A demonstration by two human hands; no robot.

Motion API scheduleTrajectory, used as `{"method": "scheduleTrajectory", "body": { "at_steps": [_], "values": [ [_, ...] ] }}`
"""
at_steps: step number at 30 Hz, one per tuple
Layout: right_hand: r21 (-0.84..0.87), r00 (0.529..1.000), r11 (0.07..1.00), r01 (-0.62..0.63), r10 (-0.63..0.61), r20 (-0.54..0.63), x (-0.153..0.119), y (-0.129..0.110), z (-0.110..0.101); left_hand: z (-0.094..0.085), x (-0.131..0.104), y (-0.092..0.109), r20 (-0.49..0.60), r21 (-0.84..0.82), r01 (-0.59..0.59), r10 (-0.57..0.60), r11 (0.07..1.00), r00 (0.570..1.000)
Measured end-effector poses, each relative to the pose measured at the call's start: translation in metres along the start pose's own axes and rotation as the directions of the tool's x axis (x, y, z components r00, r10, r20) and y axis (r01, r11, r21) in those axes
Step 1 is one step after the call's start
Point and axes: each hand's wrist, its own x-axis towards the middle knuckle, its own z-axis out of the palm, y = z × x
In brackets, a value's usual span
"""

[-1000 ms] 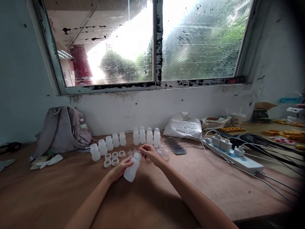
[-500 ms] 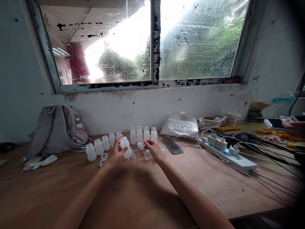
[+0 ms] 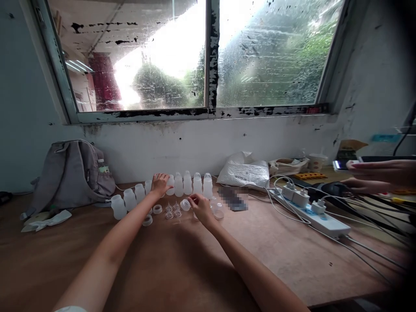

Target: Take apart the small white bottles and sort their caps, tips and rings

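My left hand (image 3: 160,184) reaches to the back row, its thumb across the front of a frosted baby bottle (image 3: 170,185) that stands upright; part of the grip is hidden. Left of it stand several open-necked bottles (image 3: 130,200). To its right are several bottles with teat-like tops (image 3: 187,183). My right hand (image 3: 202,209) is closed in a pinch at the edge of a clear, cap-like ring piece (image 3: 185,205), held low over the table. Several small clear teats (image 3: 169,212) and white collar rings (image 3: 157,209) lie between my hands. Clear domed covers (image 3: 218,211) sit beside my right wrist.
A grey backpack (image 3: 73,177) leans on the wall at left. At right lie a phone (image 3: 238,204), a silver padded bag (image 3: 245,171) and a power strip (image 3: 320,220) with chargers and trailing cables. Another person's hands (image 3: 383,173) hold a phone at far right.
My left hand has moved back and set the lifted bottle down in the row. My right hand has shifted slightly left and lower with the clear piece. The other person's hands have come further in.
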Motion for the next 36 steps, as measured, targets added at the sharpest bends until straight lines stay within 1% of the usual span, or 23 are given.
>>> {"method": "scheduleTrajectory", "body": {
  "at_steps": [3,7,10,12,14,15,16,18,20,21,22,23,26,28,31,34,36],
  "values": [
    [-0.033,0.999,0.999,0.029,-0.029,0.013,-0.001,0.002,0.003,0.012,0.003,-0.002,0.021,0.038,0.027,-0.028,0.999,0.999],
    [-0.062,0.998,0.996,0.059,-0.057,0.031,-0.003,0.005,0.008,0.026,-0.002,-0.003,0.019,0.049,0.083,-0.084,0.995,0.996],
    [-0.071,0.997,0.994,0.078,-0.077,0.024,-0.003,0.007,0.009,0.029,-0.007,0.001,0.003,0.046,0.119,-0.119,0.992,0.993],
    [-0.073,0.996,0.993,0.09,-0.09,0.003,-0.003,0.007,0.009,0.024,-0.011,0.007,-0.044,0.011,0.139,-0.138,0.99,0.989],
    [-0.076,0.994,0.992,0.102,-0.105,-0.026,-0.004,0.005,0.008,0.012,-0.018,0.016,-0.102,-0.068,0.135,-0.142,0.988,0.985],
    [-0.076,0.993,0.991,0.108,-0.112,-0.041,-0.004,0.004,0.008,0.004,-0.024,0.022,-0.12,-0.122,0.116,-0.131,0.986,0.984],
    [-0.075,0.991,0.991,0.114,-0.118,-0.054,-0.005,0.003,0.008,-0.004,-0.033,0.028,-0.124,-0.182,0.083,-0.106,0.98,0.987],
    [-0.06,0.99,0.991,0.121,-0.125,-0.07,-0.008,0.0,0.01,-0.019,-0.057,0.042,-0.095,-0.299,0.011,-0.041,0.954,0.995],
    [-0.032,0.991,0.992,0.119,-0.121,-0.064,-0.013,-0.004,0.014,-0.03,-0.086,0.054,-0.072,-0.367,-0.029,0.003,0.93,0.997],
    [-0.016,0.992,0.993,0.116,-0.117,-0.052,-0.016,-0.005,0.016,-0.032,-0.1,0.058,-0.072,-0.385,-0.04,0.014,0.922,0.997],
    [-0.001,0.993,0.994,0.113,-0.113,-0.034,-0.019,-0.006,0.02,-0.033,-0.112,0.061,-0.074,-0.395,-0.034,0.006,0.918,0.997],
    [0.013,0.994,0.994,0.112,-0.111,-0.01,-0.022,-0.007,0.024,-0.032,-0.123,0.063,-0.085,-0.406,-0.004,-0.034,0.914,0.996],
    [0.046,0.988,0.991,0.129,-0.133,0.077,-0.031,-0.005,0.036,-0.025,-0.14,0.06,-0.088,-0.406,0.063,-0.108,0.911,0.99],
    [0.059,0.979,0.987,0.151,-0.158,0.126,-0.036,-0.001,0.043,-0.021,-0.144,0.056,-0.07,-0.382,0.057,-0.091,0.922,0.993],
    [0.047,0.973,0.987,0.151,-0.157,0.169,-0.04,0.007,0.05,-0.02,-0.144,0.052,-0.043,-0.325,0.008,-0.023,0.946,0.999],
    [0.012,0.968,0.991,0.132,-0.131,0.214,-0.04,0.013,0.052,-0.022,-0.145,0.052,-0.023,-0.283,-0.033,0.028,0.959,0.999],
    [-0.006,0.96,0.989,0.149,-0.143,0.242,-0.039,0.015,0.051,-0.023,-0.145,0.052,-0.03,-0.289,-0.047,0.04,0.956,0.999]
  ]
}}
